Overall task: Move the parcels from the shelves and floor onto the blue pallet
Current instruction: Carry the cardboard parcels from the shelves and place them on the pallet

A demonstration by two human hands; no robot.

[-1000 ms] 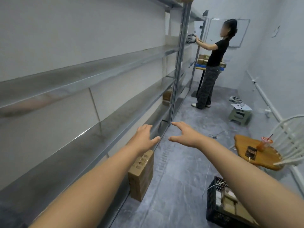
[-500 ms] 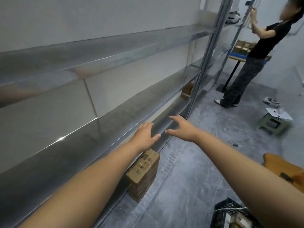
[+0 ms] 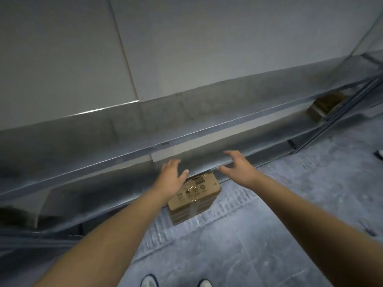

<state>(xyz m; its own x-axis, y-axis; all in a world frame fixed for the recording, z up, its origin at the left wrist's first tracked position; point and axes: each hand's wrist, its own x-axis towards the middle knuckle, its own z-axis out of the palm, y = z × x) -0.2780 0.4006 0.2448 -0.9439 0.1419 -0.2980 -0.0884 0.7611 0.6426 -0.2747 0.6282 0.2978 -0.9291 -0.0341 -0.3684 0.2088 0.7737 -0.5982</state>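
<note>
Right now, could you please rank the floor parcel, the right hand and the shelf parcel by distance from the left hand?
1. Floor parcel, just below the left hand.
2. Right hand, across the parcel.
3. Shelf parcel, far off to the right.

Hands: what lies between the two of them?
Head view: between the left hand and right hand show the metal shelf edge and the brown parcel on the floor.

Just below your left fingers (image 3: pixel 172 165) and right fingers (image 3: pixel 230 154), a taped brown cardboard parcel (image 3: pixel 194 198) stands on the floor (image 3: pixel 269 235), printed face up. A second parcel (image 3: pixel 325 107) sits blurred, far right of them, on a low shelf (image 3: pixel 279 131).
</note>
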